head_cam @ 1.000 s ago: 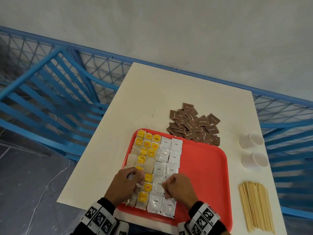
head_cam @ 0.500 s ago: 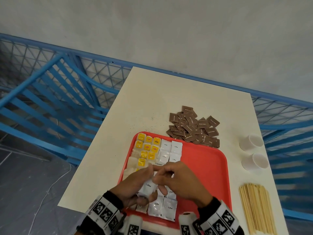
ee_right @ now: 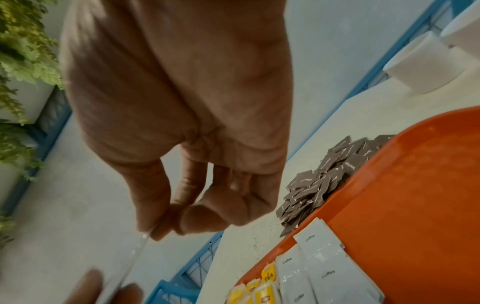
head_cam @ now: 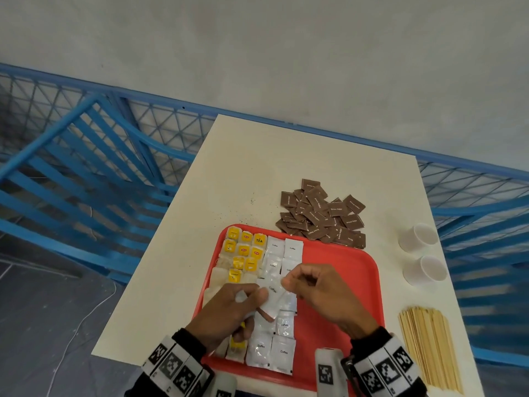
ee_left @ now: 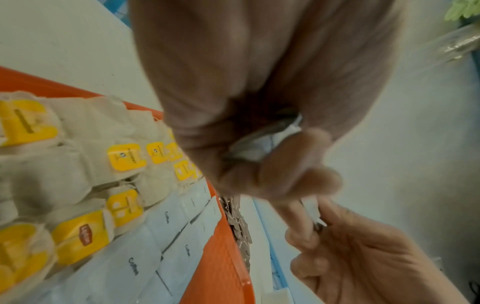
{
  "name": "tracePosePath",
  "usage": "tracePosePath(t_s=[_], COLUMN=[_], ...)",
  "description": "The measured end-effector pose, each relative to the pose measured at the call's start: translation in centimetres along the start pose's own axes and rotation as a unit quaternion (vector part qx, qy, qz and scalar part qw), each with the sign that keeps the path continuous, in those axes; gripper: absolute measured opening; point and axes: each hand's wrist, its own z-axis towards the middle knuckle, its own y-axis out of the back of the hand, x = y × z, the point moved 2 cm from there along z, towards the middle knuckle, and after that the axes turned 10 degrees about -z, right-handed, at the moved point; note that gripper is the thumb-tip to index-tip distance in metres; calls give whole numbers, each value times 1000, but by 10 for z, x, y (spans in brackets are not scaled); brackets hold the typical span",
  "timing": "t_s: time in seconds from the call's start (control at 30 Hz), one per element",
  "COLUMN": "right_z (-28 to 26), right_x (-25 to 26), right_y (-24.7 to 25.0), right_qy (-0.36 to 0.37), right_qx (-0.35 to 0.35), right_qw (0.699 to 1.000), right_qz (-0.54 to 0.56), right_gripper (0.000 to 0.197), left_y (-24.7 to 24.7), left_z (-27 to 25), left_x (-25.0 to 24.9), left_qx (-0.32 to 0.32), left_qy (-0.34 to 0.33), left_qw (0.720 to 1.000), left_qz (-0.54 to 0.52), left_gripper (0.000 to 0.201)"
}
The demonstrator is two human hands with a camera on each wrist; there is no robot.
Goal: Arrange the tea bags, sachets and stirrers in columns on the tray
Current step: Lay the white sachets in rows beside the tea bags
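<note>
**Both hands pinch one white coffee sachet above the tray**

Left of the hands, yellow-tagged tea bags [head_cam: 243, 253] lie in columns along the left side of the red tray [head_cam: 343, 270]; the nearer ones are hidden under the left hand [head_cam: 229, 313]. That hand's fingers and thumb are curled around the left edge of a white coffee sachet [head_cam: 270, 296], held just above the tray. The sachet's long axis runs away from the person, tilted a little leftward at its far end. In the left wrist view the sachet is blurred and mostly covered by fingers.

Beneath and beyond the hands, more white coffee sachets [head_cam: 283, 249] lie flat in two columns, long axes pointing away from the person; the middle of both columns is covered by the hands.

The right hand [head_cam: 320, 296] pinches the held sachet's upper right corner between thumb and forefinger. The two hands are close together, joined by the sachet.

Beyond the right hand, brown sachets [head_cam: 323, 214] sit heaped on the tabletop [head_cam: 257, 167] at the tray's far edge. Right of the hand lie two white cups [head_cam: 420, 253] on their sides, and nearer, wooden stirrers [head_cam: 429, 348] bundled with long axes running roughly away from the person.
</note>
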Motion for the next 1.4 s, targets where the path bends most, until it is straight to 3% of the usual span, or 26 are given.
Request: tracePosePath(t_s=[0.13, 0.2, 0.3, 0.43, 0.53, 0.63, 0.77, 0.87, 1.1, 1.23, 1.3, 1.33, 1.4], right_z=[3, 7, 9, 4, 1, -6, -10, -8, -9, -9, -8, -8, -9], right_x=[3, 3, -1, -15, -37, -72, -109, -118, -127, -119, -101, -88, -58], right_y=[-13, -15, -9, -15, -10, -11, -27, -35, -39, -31, -21, -18, -17], right_qy=[15, 9, -26, -64, -93, -134, -192, -209, -220, -201, -159, -135, -72], right_qx=[-1, -39, -100, -46, -58, -17, 12, -6, -47, -72, -108, -118, -108], right_qw=[1000, 999, 990, 994, 993, 990, 981, 978, 974, 975, 974, 975, 987], right_qz=[0, 19, 93, 80, 51, -35, -38, -5, -7, -58, -122, -130, -97], right_gripper=[24, 24, 22, 29, 25, 29, 25, 20, 20, 25, 27, 25, 17], left_y=[-4, -9, -7, -10, -9, 5, 10, 11, 13, 8, 4, 2, -2], left_z=[8, 10, 14, 18, 19, 20, 20, 22, 25, 21, 19, 17, 16], left_x=[-1, -2, 2, 14, 25, 38, 59, 74, 87, 67, 51, 44, 33], left_qx=[-28, -27, -77, -90, -102, -136, -77, -75, -80, -77, -65, -57, -25], left_qy=[-22, -15, 3, 29, 48, 35, 37, 54, 58, 52, 84, 107, 138], left_qw=[998, 997, 997, 995, 993, 972, 936, 926, 931, 959, 990, 992, 960], left_qz=[59, 65, 7, -31, 29, 188, 341, 365, 351, 267, 90, -36, -241], left_gripper=[42, 45, 48, 42, 32, 17, 15, 24, 21, 26, 40, 48, 62])
